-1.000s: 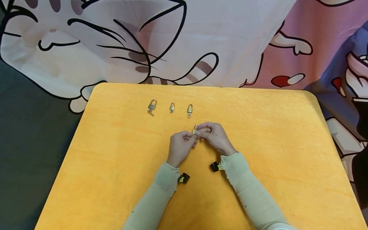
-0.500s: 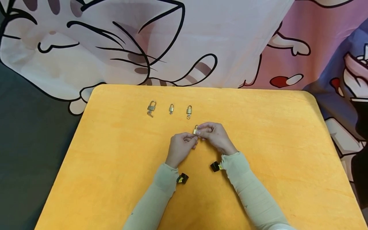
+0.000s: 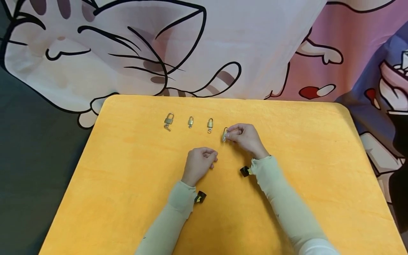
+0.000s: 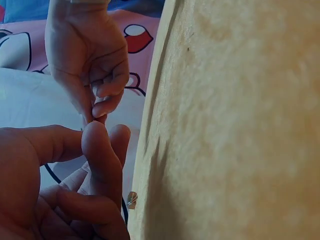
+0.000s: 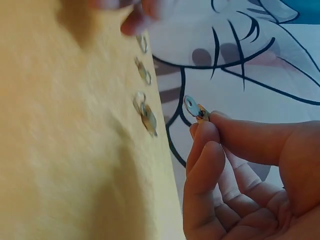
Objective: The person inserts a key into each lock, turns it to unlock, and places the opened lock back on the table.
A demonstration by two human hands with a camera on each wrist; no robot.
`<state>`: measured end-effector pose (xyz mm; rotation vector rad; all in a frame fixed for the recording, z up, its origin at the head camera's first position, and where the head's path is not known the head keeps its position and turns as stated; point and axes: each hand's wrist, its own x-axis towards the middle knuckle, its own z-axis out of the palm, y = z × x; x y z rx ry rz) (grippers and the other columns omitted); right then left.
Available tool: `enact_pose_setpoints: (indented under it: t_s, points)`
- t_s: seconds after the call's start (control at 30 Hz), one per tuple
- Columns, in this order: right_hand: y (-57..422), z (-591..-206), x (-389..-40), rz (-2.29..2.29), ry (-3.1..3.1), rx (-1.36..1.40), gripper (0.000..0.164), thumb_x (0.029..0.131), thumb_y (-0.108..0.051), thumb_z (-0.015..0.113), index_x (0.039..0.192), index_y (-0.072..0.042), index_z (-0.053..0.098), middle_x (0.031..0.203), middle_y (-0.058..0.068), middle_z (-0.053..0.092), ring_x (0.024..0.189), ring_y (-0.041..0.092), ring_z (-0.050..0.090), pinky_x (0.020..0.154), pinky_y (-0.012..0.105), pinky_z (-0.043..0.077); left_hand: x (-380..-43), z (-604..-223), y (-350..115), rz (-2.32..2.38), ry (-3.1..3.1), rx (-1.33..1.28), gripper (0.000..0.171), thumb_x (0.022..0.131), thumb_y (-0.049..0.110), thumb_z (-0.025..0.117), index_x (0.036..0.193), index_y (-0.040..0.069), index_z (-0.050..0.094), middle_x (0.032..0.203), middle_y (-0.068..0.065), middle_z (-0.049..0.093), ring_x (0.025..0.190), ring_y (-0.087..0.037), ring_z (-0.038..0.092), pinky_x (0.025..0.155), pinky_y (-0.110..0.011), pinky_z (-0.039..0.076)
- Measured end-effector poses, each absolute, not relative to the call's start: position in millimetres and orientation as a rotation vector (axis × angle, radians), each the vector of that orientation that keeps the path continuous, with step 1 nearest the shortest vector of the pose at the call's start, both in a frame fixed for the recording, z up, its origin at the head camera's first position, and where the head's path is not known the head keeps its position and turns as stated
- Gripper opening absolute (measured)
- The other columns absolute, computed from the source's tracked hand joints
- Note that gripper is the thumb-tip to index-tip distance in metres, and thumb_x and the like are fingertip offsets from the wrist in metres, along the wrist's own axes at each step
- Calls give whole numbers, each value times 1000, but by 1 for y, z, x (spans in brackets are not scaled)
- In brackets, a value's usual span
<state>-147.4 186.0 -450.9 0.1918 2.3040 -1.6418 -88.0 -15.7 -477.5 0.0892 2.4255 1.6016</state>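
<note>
My right hand pinches a small brass padlock by thumb and fingertips, over the table to the right of a row of padlocks. In the right wrist view a silver key sticks out of the held padlock's end; the fingers hide most of its body. Lower and further left, my left hand hovers with loosely curled fingers, thumb and index tips close together, nothing showing between them. The row has a larger padlock, a smaller one and a third padlock, each with keys at its lower end.
The yellow table has rounded far corners. Behind it hangs a printed cartoon cloth, close to the far edge. Dark floor shows at the left. A small black wrist camera sits by each cuff.
My right hand has moved up and to the right with the padlock, away from my left hand. The left hand has let go of it and stays about where it was.
</note>
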Motion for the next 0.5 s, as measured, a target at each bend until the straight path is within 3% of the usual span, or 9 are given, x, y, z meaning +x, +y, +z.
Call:
enact_pose_setpoints:
  t_s: [0.23,0.5]
  points:
    - [197,-454,-171,-1572,2312,255,26,90,-18,78,108,0,72,87,10,74,81,27,67,73,36,55,-89,-477,-20,1624,2415,48,18,97,19,68,99,3,76,78,-1,75,57,-18,69,59,-30,56]
    - [197,-454,-189,-1407,2399,249,22,91,-17,77,106,-1,75,98,12,71,85,25,61,73,32,49,-90,-476,-23,1623,2408,34,18,97,19,68,101,3,76,80,-4,75,59,-20,70,61,-32,57]
